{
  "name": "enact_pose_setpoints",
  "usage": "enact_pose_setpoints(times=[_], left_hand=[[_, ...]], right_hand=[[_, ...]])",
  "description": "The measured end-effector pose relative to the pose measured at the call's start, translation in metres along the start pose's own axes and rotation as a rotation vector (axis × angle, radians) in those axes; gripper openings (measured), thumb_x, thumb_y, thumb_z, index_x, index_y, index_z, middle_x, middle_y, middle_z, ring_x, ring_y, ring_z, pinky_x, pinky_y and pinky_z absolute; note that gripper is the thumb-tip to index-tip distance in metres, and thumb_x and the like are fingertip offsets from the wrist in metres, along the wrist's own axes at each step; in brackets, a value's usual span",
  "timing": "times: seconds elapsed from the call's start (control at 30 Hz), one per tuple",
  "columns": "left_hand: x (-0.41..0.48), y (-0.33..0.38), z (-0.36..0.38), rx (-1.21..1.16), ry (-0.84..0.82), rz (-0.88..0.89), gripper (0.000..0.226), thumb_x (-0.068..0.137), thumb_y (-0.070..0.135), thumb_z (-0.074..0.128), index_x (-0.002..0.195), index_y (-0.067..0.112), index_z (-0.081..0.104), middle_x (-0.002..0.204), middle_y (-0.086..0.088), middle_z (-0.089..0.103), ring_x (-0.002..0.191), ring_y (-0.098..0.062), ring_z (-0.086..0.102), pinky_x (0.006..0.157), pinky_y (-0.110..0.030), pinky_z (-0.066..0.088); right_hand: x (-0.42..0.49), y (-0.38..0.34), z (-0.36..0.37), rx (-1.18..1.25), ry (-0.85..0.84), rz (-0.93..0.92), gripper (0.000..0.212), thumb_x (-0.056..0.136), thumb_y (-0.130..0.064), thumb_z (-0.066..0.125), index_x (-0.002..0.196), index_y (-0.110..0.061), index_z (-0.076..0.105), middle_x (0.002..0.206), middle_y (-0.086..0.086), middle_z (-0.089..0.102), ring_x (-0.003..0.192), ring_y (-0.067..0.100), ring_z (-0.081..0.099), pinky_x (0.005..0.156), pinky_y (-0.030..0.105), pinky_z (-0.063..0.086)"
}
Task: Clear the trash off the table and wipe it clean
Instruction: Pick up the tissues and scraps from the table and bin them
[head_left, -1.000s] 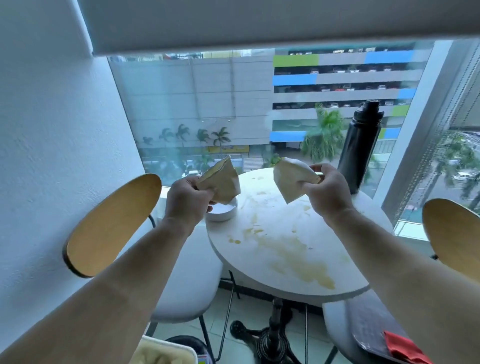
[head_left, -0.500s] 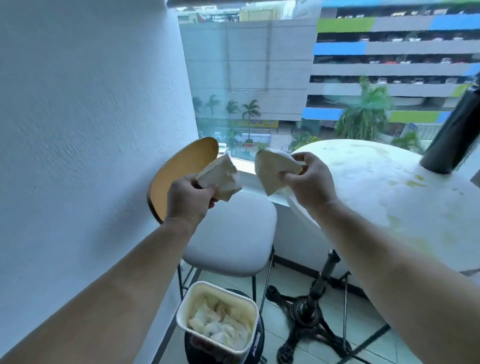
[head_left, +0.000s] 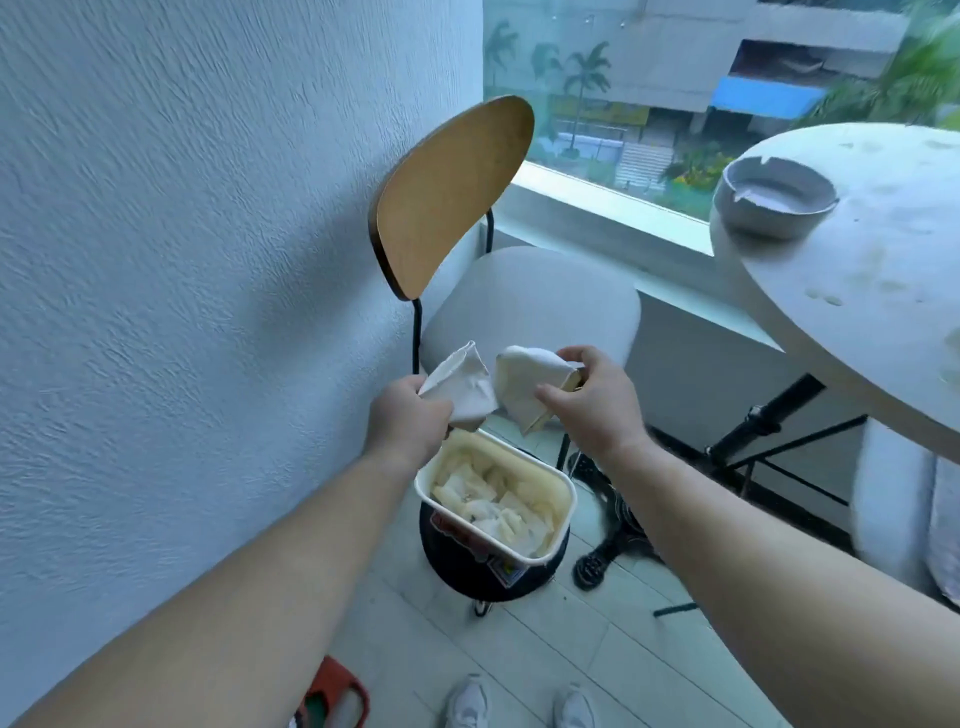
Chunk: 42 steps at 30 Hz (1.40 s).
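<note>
My left hand (head_left: 406, 422) grips a crumpled white paper napkin (head_left: 462, 387). A second crumpled napkin (head_left: 527, 387) is pinched in my right hand (head_left: 592, 402). Both hang just above a white tub (head_left: 563, 496) full of used napkins, which sits on top of a round black bin (head_left: 467, 569) on the floor. The round white table (head_left: 883, 291), stained, is at the right, away from both hands.
A grey ashtray (head_left: 774, 200) stands near the table's left edge. A chair with a wooden back (head_left: 449, 195) and pale seat (head_left: 530, 306) is behind the bin, against the textured wall (head_left: 182, 260). The black table base (head_left: 618, 540) stands beside the bin. My shoes (head_left: 519, 704) are below.
Both hands have moved with their napkins from over the table down and left to just above the tub on the bin. The view has tilted down toward the floor.
</note>
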<state>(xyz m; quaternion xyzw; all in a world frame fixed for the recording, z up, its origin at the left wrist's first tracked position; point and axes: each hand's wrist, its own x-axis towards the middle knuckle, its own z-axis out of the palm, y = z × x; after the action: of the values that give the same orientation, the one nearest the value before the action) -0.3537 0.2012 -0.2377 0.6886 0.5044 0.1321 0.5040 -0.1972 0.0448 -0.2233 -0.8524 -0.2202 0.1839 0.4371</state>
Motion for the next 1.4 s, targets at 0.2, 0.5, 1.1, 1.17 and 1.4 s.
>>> enact_pose_setpoints(times=[0.2,0.5,1.1,1.17,1.4], left_hand=[[-0.003,-0.063,0.034,0.138,-0.067,-0.139,0.034,0.06,0.019,0.048,0.085,0.013,0.069,0.078,-0.01,0.075,0.076,-0.037,0.075,0.073,-0.052,0.065],[-0.005,-0.1,0.059,0.155,-0.08,-0.21,0.034,0.073,0.036,0.054,0.101,0.021,0.064,0.092,-0.003,0.075,0.083,-0.029,0.076,0.083,-0.046,0.063],[-0.009,-0.085,0.02,0.086,0.008,-0.065,0.025,0.097,0.01,0.061,0.077,0.019,0.072,0.068,0.002,0.076,0.071,-0.02,0.076,0.076,-0.038,0.064],[-0.012,-0.074,0.012,0.023,0.006,-0.036,0.021,0.095,0.005,0.065,0.081,0.016,0.074,0.068,-0.003,0.076,0.068,-0.022,0.077,0.069,-0.035,0.065],[-0.016,-0.01,-0.011,-0.067,0.014,0.154,0.037,0.102,0.028,0.065,0.073,0.008,0.074,0.063,-0.004,0.073,0.052,-0.012,0.066,0.058,-0.031,0.059]], right_hand=[[-0.015,0.061,0.031,-0.141,-0.123,0.115,0.045,0.087,-0.019,0.071,0.131,-0.025,0.063,0.099,-0.011,0.064,0.091,0.013,0.061,0.076,0.027,0.045],[-0.02,0.095,0.049,-0.24,-0.221,0.185,0.045,0.089,-0.025,0.073,0.132,-0.025,0.062,0.113,-0.004,0.07,0.09,0.015,0.064,0.082,0.033,0.054],[-0.031,0.068,0.043,-0.166,-0.15,0.131,0.013,0.095,-0.018,0.07,0.093,-0.031,0.073,0.089,-0.016,0.071,0.089,0.009,0.069,0.083,0.03,0.057],[-0.037,0.057,0.035,-0.133,-0.124,0.105,0.016,0.093,-0.013,0.071,0.096,-0.028,0.076,0.091,-0.017,0.072,0.091,0.006,0.068,0.085,0.024,0.053],[-0.041,0.005,-0.014,-0.012,0.002,0.037,0.027,0.1,-0.033,0.067,0.077,-0.023,0.075,0.064,-0.006,0.072,0.055,0.006,0.063,0.067,0.036,0.056]])
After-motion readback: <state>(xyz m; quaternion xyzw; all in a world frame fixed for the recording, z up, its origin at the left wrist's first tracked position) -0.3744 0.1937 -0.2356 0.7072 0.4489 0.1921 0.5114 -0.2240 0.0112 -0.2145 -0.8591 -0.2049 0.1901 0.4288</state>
